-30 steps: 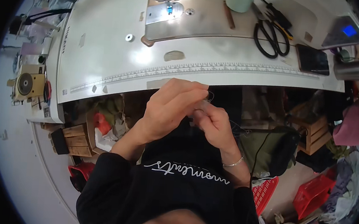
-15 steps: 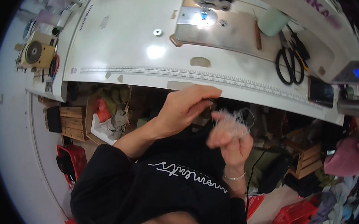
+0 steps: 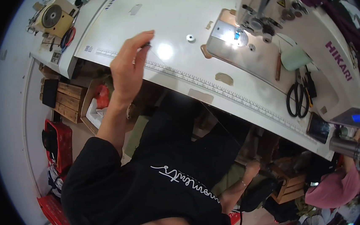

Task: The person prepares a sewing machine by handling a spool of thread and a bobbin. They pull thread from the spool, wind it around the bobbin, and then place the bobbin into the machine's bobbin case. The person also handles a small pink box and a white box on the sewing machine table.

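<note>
My left hand [image 3: 127,68] is out at 10 o'clock, over the near edge of the table [image 3: 167,10], thumb and forefinger drawn to a narrow pinch, the other fingers bent loosely alongside; the tips have hold of a dark piece [image 3: 147,45] too small for me to name. I take it that I pinch it by the tips because there is so little of it to grasp. My right hand [image 3: 251,169] is down at 4 o'clock, lower than the table edge and beside my lap; its fingers look curled in, but I cannot tell how tightly, nor whether they have the thread. The thread [image 3: 220,123] lies between my two hands, crossing the table edge and my lap, and their wide spread would, I judge, draw it out nearly straight. Its long axis runs from about 10 o'clock, by my left fingertips, to about 4 o'clock, toward my right hand, slanting more steeply than the ruler [image 3: 232,96] along the table edge; its ends are too faint to follow. The bobbin [image 3: 190,38] sits at 12 o'clock, the machine [image 3: 330,82] at 2, and the scissors [image 3: 299,93] lie just short of 3, blades toward 12, handles toward me, probably so the rings come first to my fingers.
</note>
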`<control>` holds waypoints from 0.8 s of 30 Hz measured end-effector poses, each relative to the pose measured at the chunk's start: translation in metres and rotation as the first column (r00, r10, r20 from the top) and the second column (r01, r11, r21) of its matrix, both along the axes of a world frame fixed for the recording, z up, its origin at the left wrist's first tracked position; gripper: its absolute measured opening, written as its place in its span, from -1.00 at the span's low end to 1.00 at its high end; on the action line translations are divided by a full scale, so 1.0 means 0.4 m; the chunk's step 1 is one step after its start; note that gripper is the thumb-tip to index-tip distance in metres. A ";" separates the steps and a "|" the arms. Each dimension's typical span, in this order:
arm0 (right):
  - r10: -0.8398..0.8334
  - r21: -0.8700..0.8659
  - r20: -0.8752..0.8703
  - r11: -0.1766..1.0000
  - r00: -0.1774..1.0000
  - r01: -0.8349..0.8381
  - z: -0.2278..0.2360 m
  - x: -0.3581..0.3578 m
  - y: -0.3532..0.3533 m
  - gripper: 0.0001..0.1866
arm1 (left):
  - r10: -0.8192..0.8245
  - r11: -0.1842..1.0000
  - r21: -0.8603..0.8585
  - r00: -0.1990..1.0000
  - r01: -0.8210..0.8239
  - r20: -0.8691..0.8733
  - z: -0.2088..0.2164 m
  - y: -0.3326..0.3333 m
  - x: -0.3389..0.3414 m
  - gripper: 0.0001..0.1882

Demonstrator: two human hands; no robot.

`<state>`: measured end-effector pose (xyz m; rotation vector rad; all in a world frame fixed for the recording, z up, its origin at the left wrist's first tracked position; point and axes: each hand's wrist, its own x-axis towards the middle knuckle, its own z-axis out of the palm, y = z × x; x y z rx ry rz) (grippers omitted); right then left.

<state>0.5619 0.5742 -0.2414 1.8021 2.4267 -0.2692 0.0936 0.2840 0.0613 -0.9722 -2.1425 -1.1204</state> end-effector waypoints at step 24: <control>-0.332 -0.161 -0.943 0.539 -0.033 -0.827 0.568 -0.566 -0.303 -0.90 | -0.258 0.961 -0.086 0.965 0.261 0.044 -0.026 0.072 0.141 -0.68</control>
